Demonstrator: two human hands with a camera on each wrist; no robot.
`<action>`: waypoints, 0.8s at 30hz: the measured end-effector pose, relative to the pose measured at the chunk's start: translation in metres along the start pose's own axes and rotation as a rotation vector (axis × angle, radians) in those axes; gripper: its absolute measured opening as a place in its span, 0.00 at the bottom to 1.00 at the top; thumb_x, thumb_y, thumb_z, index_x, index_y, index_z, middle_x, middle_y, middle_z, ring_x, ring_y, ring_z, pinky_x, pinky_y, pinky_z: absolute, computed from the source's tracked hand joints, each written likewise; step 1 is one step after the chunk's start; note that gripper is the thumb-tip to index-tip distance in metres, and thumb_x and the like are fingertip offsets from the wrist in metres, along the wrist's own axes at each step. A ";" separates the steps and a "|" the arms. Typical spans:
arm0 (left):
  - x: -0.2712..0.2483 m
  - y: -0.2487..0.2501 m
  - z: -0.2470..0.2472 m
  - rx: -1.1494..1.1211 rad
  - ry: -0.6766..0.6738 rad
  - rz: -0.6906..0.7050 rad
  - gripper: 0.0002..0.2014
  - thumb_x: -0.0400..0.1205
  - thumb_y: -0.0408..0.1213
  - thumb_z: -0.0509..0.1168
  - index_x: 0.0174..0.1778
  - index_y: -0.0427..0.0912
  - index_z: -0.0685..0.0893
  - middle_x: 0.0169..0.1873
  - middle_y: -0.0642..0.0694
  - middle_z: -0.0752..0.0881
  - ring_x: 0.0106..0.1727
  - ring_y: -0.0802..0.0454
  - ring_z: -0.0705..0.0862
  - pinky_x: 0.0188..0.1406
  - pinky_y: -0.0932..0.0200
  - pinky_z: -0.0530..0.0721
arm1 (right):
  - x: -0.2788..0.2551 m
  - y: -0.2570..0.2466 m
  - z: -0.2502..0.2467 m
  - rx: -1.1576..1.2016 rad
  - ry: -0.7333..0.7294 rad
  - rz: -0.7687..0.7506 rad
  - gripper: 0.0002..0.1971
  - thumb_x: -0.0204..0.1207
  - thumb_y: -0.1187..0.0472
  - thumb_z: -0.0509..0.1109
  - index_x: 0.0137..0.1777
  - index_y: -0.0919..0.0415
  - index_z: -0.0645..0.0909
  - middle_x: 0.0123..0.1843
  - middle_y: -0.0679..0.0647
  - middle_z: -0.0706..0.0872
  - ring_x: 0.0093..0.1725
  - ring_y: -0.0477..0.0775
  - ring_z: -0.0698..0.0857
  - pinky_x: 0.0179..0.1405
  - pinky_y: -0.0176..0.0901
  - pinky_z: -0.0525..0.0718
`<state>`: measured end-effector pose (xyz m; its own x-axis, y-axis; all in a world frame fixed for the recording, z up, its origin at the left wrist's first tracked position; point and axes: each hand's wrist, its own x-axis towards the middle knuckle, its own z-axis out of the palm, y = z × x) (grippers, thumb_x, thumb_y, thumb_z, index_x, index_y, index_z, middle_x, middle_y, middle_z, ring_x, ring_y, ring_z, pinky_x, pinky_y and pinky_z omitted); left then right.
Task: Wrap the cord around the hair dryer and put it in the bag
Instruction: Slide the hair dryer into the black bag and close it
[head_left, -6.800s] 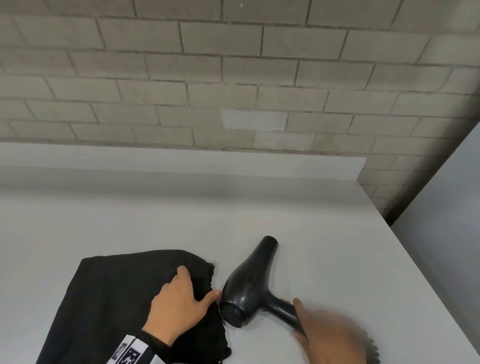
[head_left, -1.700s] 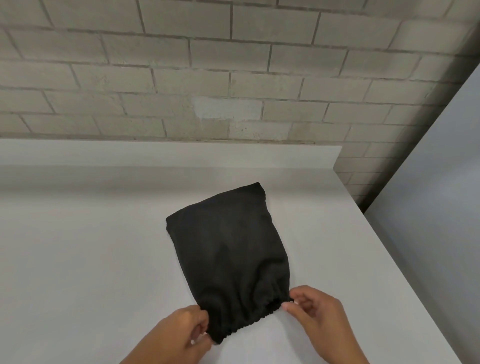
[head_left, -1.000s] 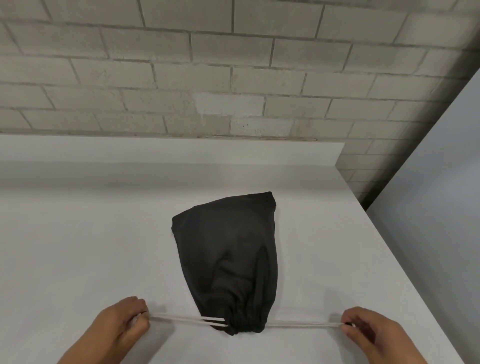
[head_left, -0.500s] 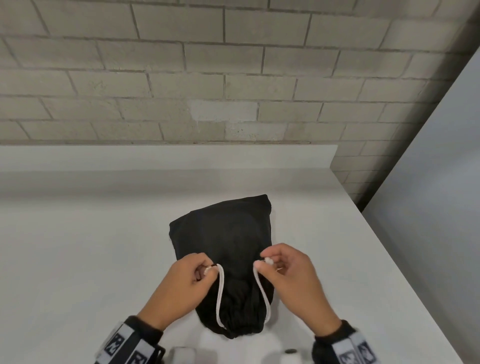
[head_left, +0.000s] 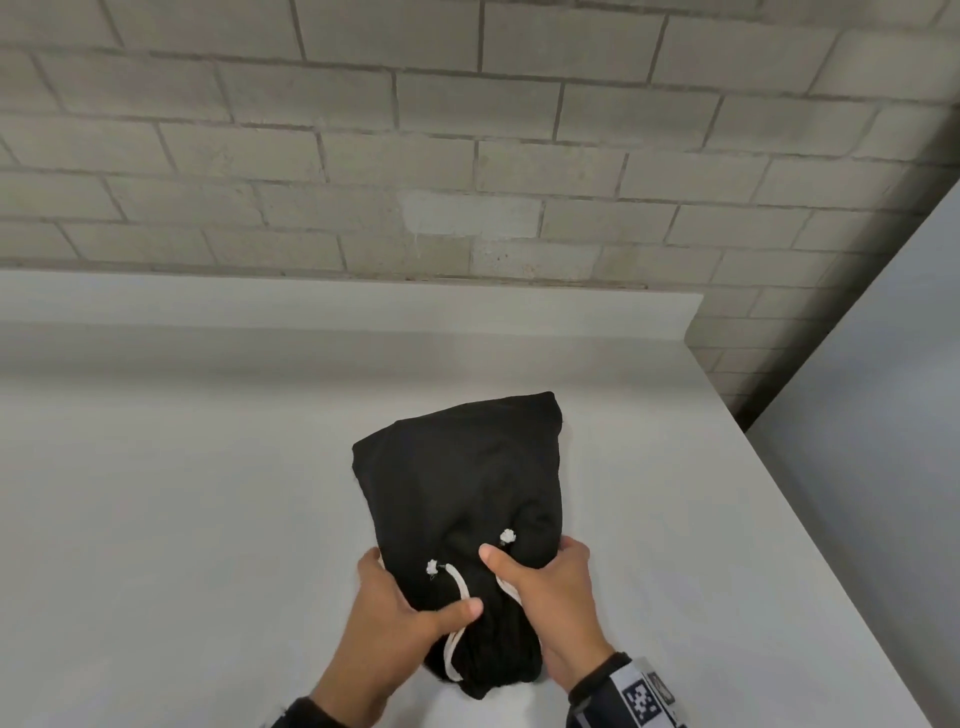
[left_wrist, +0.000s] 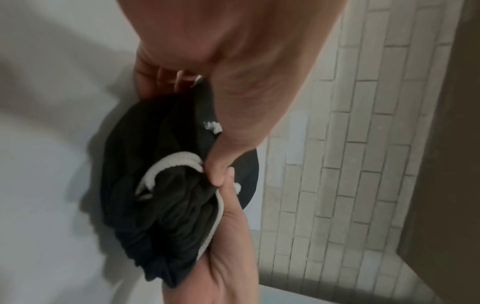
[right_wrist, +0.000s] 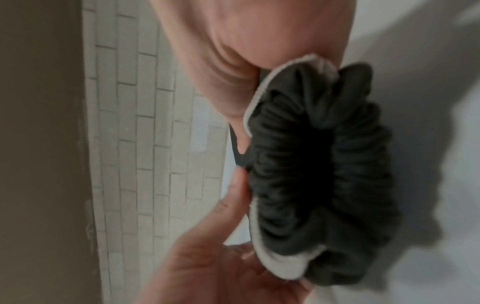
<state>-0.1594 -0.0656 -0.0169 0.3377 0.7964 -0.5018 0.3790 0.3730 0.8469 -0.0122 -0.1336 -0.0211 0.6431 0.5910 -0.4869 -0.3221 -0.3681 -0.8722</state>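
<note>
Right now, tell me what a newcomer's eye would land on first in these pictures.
First the black drawstring bag, lying in the middle of the pale table below a brick wall. Next, the left hand and right hand gripping its gathered near end from either side. Then the white drawstring, whose knotted ends lie on the dark cloth between the thumbs.
</note>
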 end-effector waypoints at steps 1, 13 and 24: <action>0.002 -0.002 0.000 -0.026 -0.012 -0.022 0.43 0.57 0.35 0.89 0.62 0.45 0.71 0.52 0.53 0.87 0.50 0.59 0.87 0.45 0.63 0.85 | 0.000 -0.001 -0.001 0.013 -0.037 0.039 0.31 0.59 0.57 0.88 0.60 0.59 0.78 0.51 0.54 0.91 0.48 0.53 0.91 0.42 0.45 0.91; 0.012 0.008 -0.025 -0.201 -0.193 0.063 0.29 0.64 0.17 0.80 0.60 0.40 0.87 0.52 0.41 0.93 0.57 0.41 0.91 0.64 0.39 0.84 | 0.000 -0.010 0.016 0.135 -0.404 0.036 0.17 0.74 0.66 0.77 0.62 0.56 0.84 0.52 0.55 0.93 0.50 0.57 0.93 0.48 0.52 0.91; 0.086 0.073 -0.082 -0.234 -0.112 0.239 0.25 0.66 0.12 0.75 0.58 0.35 0.86 0.51 0.37 0.92 0.54 0.39 0.91 0.49 0.50 0.89 | 0.077 -0.060 0.107 0.310 -0.465 0.002 0.18 0.73 0.70 0.77 0.63 0.63 0.84 0.56 0.63 0.91 0.55 0.64 0.91 0.60 0.64 0.86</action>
<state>-0.1734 0.0686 0.0161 0.4901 0.8221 -0.2898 0.0745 0.2917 0.9536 -0.0182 0.0108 -0.0113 0.2907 0.8708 -0.3966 -0.5572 -0.1829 -0.8100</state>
